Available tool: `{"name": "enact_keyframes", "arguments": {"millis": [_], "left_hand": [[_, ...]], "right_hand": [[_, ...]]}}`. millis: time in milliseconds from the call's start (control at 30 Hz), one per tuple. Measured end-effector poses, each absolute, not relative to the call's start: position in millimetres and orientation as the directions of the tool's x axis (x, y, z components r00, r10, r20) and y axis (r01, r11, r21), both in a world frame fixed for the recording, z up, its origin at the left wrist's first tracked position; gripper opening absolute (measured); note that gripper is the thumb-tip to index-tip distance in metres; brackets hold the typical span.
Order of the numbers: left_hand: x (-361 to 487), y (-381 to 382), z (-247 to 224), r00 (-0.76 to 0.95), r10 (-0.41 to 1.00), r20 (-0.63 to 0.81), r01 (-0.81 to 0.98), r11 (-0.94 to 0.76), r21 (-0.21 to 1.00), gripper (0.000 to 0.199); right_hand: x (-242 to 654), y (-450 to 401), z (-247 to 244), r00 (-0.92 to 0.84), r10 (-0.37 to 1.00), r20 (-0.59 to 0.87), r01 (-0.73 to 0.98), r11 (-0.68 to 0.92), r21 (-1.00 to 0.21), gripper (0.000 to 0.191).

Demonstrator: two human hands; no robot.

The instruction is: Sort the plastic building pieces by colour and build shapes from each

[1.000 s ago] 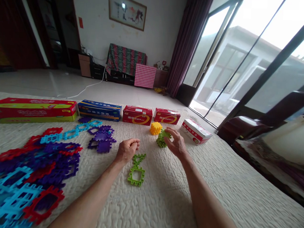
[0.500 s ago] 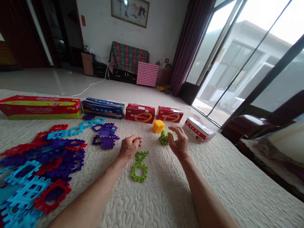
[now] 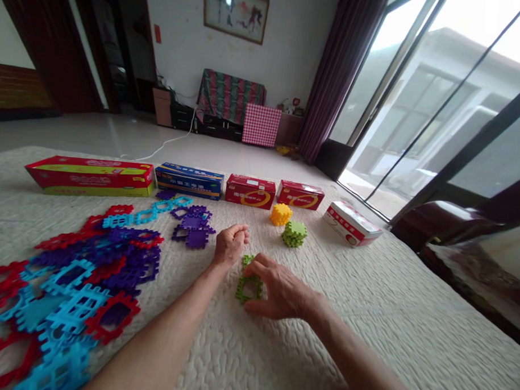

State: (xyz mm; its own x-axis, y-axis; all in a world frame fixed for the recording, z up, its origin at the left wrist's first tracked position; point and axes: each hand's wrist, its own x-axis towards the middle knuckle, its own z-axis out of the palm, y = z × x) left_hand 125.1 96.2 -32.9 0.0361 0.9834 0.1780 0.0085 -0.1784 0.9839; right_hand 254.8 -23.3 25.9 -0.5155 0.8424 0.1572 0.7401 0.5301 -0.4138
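Green square frame (image 3: 239, 289) lay flat on the cream quilted cover (image 3: 224, 353), just under the curved fingers of the right hand (image 3: 278, 286). That hand's grip was released, thumb and fingers parted above the frame's right side; I could not tell whether they touched it. A smaller green piece (image 3: 246, 261) adjoined the frame's far edge, partly hidden by the same fingers. The left hand (image 3: 231, 243) was clenched in a loose fist just beyond and left of these 2 pieces; whether anything was inside it, I could not tell. Farther off stood a green stack (image 3: 294, 234) and, just beside it, a yellow stack (image 3: 281, 214). Purple pieces (image 3: 196, 238) lay left of the fist, and a jumbled heap (image 3: 45, 310) of red, blue and purple pieces spread beyond the left forearm, which came between it and the frame. Behind everything, 5 boxes made a barrier: a long red-and-green box (image 3: 90, 177), a blue box (image 3: 190, 182), 2 red boxes (image 3: 250, 192) and, angled at the right, a white-and-red box (image 3: 351, 224).
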Motion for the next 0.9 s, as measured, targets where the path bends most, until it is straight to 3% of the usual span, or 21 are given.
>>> {"name": "enact_keyframes", "arguments": {"millis": [133,333,433,567,700,800,900], "left_hand": [[125.1,97.6,-35.5,0.04,0.981,0.187,0.006,-0.188,0.982,0.031],[125.4,96.7,-36.0,0.043,0.98,0.194,0.031,-0.195,0.98,0.03],[125.3,96.6,-36.2,0.049,0.98,0.195,0.037,-0.197,0.98,0.03],[125.1,96.2,-34.8,0.058,0.98,0.191,0.036,-0.193,0.98,0.029],[125.1,94.5,-31.9,0.059,0.98,0.192,0.032,-0.194,0.981,0.028],[125.0,94.0,-30.9,0.056,0.981,0.187,0.033,-0.189,0.981,0.029],[125.0,94.5,-31.8,0.059,0.98,0.192,0.03,-0.194,0.981,0.029]], "right_hand": [[249.7,-26.5,25.1,-0.541,0.826,0.162,0.75,0.56,-0.353,0.034],[249.2,-21.1,8.5,-0.563,0.751,0.345,0.669,0.659,-0.344,0.014],[249.1,-13.4,-3.1,-0.393,0.816,0.425,0.686,0.568,-0.455,0.023],[254.5,-2.7,-11.5,-0.179,0.918,0.355,0.684,0.375,-0.625,0.031],[266.6,0.6,-9.9,-0.05,0.925,0.378,0.793,0.266,-0.547,0.025],[275.9,-2.9,-1.9,-0.138,0.919,0.368,0.812,0.318,-0.49,0.022],[280.5,-8.9,8.4,-0.334,0.909,0.248,0.777,0.414,-0.474,0.049]]}}
